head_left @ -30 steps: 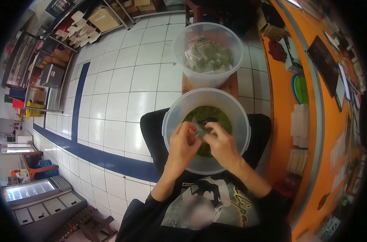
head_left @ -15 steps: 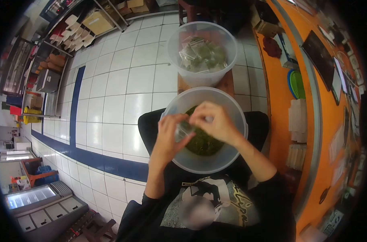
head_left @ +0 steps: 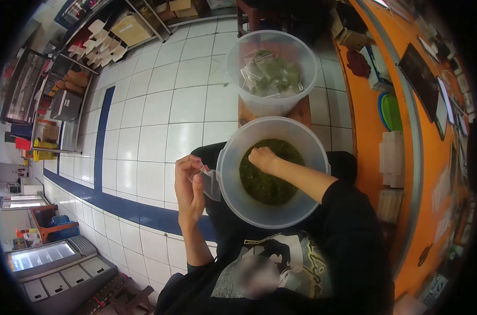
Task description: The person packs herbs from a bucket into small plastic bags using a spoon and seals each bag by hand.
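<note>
My left hand (head_left: 188, 181) is raised just left of the near bucket, fingers and thumb closed on a small clear plastic bag (head_left: 212, 186). The bag hangs toward the bucket's rim and looks open at the top. Inside the near translucent bucket (head_left: 314, 157), my right hand (head_left: 263, 158) is a closed fist at the surface of a dark green chopped mixture (head_left: 270, 186). What its fingers grip, if anything, is hidden.
A second translucent bucket (head_left: 307, 68) stands beyond on a wooden stool (head_left: 302, 109), holding several clear bags of green stuff (head_left: 272, 73). To the right runs an orange counter (head_left: 367, 131) with white box stacks (head_left: 391, 157) and a green lid (head_left: 390, 111). White floor tiles (head_left: 154, 110) lie left.
My hands have parted. The left has moved left out of the bucket with the plastic bag, and the right has dropped down to the green mixture.
</note>
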`<action>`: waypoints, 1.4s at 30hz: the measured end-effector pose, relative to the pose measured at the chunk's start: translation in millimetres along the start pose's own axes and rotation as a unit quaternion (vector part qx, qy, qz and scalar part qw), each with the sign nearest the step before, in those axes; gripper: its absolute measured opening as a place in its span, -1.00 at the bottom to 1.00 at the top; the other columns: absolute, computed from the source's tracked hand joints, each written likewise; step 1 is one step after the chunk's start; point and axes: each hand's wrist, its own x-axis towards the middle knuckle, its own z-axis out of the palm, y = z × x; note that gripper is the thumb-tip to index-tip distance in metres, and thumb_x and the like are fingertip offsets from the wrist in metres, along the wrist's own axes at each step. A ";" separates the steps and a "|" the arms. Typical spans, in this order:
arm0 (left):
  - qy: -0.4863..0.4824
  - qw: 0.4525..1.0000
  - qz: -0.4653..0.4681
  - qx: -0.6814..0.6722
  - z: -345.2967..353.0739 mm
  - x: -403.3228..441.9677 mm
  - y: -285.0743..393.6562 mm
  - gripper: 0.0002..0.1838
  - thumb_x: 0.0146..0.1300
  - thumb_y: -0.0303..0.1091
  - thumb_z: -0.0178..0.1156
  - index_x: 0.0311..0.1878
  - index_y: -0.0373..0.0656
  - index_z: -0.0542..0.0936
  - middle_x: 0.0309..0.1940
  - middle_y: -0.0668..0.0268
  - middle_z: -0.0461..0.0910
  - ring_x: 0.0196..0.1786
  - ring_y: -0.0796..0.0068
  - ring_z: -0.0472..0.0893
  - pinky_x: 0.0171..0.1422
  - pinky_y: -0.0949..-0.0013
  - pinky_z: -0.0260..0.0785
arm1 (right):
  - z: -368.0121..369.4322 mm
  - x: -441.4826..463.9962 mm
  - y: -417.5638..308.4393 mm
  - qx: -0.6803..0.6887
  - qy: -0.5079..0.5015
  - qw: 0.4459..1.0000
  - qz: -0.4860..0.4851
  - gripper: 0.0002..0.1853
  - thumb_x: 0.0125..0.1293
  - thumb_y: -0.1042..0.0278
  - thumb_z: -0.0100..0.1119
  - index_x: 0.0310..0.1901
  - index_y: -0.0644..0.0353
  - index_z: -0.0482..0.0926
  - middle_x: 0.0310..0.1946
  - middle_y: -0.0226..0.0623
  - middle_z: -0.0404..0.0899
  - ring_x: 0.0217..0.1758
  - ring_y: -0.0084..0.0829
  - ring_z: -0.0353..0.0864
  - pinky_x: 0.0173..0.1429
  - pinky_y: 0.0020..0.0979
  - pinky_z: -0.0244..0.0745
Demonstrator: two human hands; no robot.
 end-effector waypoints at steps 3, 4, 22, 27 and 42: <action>-0.016 0.999 0.023 -0.042 -0.8 3.9 -0.1 -0.71 0.45 -0.25 -0.01 0.01 -0.32 0.41 0.01 0.11 0.32 -0.02 0.39 0.46 0.17 0.32 0.34 | -10.6 -6.3 -2.8 -0.001 0.035 0.999 -0.029 -0.74 0.13 0.64 0.12 -0.10 0.45 0.55 -0.26 0.09 0.64 -0.10 0.02 0.67 -0.03 -0.12 0.57; -0.022 0.999 0.026 -0.042 -1.9 4.4 2.5 -0.70 0.43 -0.26 0.00 0.02 -0.33 0.41 0.02 0.12 0.31 0.00 0.37 0.45 0.19 0.30 0.32 | -12.0 -6.8 -3.6 0.060 0.094 0.994 -0.018 -0.72 0.15 0.62 0.12 -0.07 0.45 0.53 -0.28 0.10 0.63 -0.12 0.04 0.66 -0.05 -0.10 0.57; 0.032 0.992 0.041 -0.117 -14.3 -4.9 -3.4 -0.62 0.16 -0.32 0.36 -0.08 -0.28 0.42 -0.01 0.16 0.38 0.00 0.37 0.47 0.16 0.32 0.32 | -4.8 -6.5 17.2 0.592 0.073 0.780 0.187 -0.80 0.34 0.43 0.05 -0.15 0.42 0.40 -0.39 -0.09 0.59 -0.48 -0.27 0.72 -0.72 -0.42 0.31; 0.049 0.990 0.023 -0.132 -14.2 -7.5 -6.4 -0.69 0.14 -0.37 0.35 -0.19 -0.26 0.42 -0.04 0.16 0.41 0.00 0.38 0.48 0.15 0.33 0.32 | -76.3 -78.1 8.6 0.685 0.142 0.706 0.109 -0.81 0.38 0.40 0.05 -0.13 0.37 0.41 -0.32 -0.06 0.59 -0.38 -0.31 0.73 -0.73 -0.58 0.19; -0.112 0.993 0.029 0.023 58.4 -7.3 5.3 -0.53 0.01 -0.52 0.40 -0.01 -0.31 0.42 -0.01 0.12 0.47 -0.03 0.33 0.56 0.20 0.26 0.36 | -113.8 -150.4 17.3 0.701 0.330 0.628 0.074 -0.90 0.44 0.38 0.03 -0.19 0.22 0.41 -0.33 -0.08 0.63 -0.36 -0.40 0.72 -0.73 -0.67 0.12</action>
